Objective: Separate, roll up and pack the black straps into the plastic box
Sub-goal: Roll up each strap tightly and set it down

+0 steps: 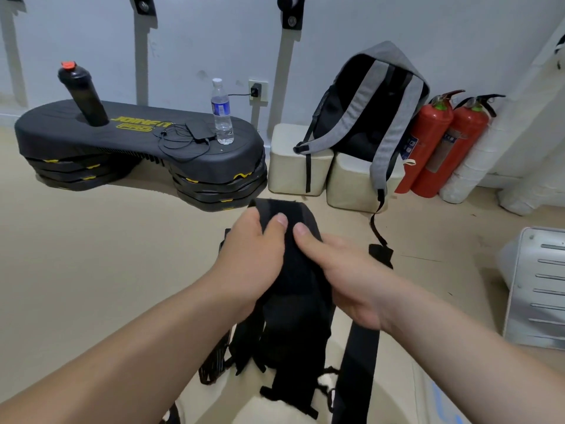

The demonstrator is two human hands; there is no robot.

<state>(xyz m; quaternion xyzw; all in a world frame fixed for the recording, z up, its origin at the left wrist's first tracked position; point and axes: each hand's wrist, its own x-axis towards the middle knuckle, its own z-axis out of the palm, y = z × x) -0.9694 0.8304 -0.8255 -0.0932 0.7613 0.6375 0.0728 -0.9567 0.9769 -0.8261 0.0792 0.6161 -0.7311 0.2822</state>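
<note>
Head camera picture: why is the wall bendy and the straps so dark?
Head view: the wide-angle lens bends the wall near the edges; the black straps gripped by left hand and right hand show hardly any folds.

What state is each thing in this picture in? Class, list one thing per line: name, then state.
left hand, gripping the black straps
right hand, gripping the same bundle, thumb on top
black straps, bunched, lifted, ends hanging down
water bottle, standing, capped
black bottle, standing, red cap on
backpack, propped upright on cushions
fire extinguishers, standing side by side
charger, plugged in
</note>
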